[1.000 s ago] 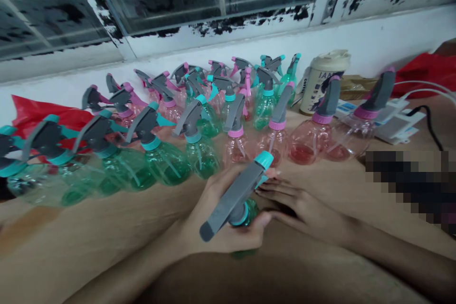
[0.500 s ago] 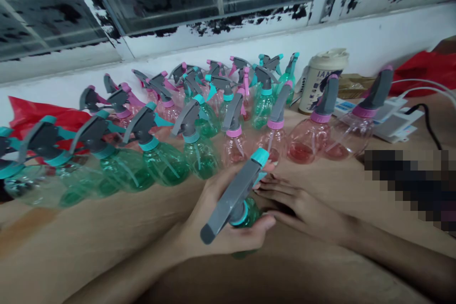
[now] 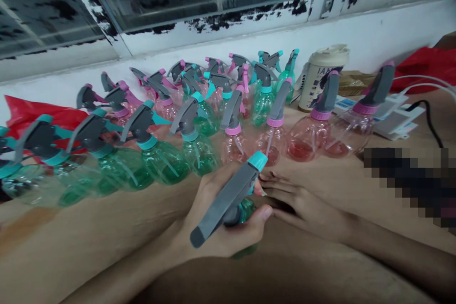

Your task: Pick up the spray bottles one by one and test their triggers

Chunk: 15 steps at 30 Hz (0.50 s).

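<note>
Wood-toned surface (image 3: 117,232) is carrying a bottle array below the window (image 3: 164,4). Rows of trigger-spray bottles are filling its far side: green units (image 3: 166,164) are standing at front left, pink units (image 3: 308,140) at front right, with mixed units (image 3: 263,102) behind. Red plastic sheeting (image 3: 46,116) is lying beyond the left-hand rows; a lidded coffee cup (image 3: 322,76) is standing behind the right-hand row. Left hand (image 3: 228,240) is gripping one green spray bottle (image 3: 233,194), apart from the rows and nearest the person, with thumb and fingers wrapping the body. Right hand (image 3: 302,206) is lying open beside it, fingers extended, holding nothing visible; whether its fingertips are touching the bottle cannot be told. Grey sprayer head (image 3: 219,206) is pointing its turquoise nozzle (image 3: 258,160) forward, and a left fingertip (image 3: 259,188) is sitting beside the trigger. Step in hand appears to be handling this bottle around its sprayer. Next move is probably calling for a steady body grip and controlled trigger contact.
</note>
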### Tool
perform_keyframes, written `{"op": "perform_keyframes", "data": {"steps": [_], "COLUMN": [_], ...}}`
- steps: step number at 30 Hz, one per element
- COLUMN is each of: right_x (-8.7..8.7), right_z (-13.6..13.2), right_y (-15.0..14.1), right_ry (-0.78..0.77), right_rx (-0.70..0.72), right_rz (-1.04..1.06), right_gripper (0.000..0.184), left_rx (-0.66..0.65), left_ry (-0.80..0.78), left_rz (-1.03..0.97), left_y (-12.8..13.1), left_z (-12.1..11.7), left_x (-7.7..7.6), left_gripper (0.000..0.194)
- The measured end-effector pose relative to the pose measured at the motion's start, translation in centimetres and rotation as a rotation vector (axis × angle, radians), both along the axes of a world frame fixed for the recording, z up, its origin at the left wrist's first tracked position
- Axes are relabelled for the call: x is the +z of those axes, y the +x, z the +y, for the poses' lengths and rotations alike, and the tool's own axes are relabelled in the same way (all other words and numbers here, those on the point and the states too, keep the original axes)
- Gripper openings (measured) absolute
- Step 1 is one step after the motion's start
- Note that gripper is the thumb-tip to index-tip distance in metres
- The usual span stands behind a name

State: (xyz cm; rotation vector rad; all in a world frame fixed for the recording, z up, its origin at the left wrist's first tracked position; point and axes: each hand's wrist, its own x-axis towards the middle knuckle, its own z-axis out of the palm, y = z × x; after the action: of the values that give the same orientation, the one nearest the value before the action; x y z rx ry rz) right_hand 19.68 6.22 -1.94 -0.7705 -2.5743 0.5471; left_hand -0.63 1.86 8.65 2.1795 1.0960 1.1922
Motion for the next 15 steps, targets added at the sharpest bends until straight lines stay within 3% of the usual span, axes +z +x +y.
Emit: {"op": "perform_keyframes", "data": {"steps": [3,8,15], "right_x": [0.1,0.3,0.2], "right_z": [0.0,0.0,0.0], "right_y": [0.0,-0.1,0.0], "right_ry": [-0.009,-0.037,-0.035], "right_rx": [0.009,0.012,0.009], "right_rz": [-0.019,-0.002,-0.014], "right_gripper": [0.044,0.045,0.046], "left_rx": [-0.045,-0.058,0.026], "left_ry": [0.017,0.004,0.041], "left_rz": [-0.005,0.000,0.009], "left_y": [0.0,0.2,0.1], "left_z": [0.2,0.4,0.1], "left_x": [0.1,0.3,-0.9], "left_gripper": [0.020,0.045,0.042]}}
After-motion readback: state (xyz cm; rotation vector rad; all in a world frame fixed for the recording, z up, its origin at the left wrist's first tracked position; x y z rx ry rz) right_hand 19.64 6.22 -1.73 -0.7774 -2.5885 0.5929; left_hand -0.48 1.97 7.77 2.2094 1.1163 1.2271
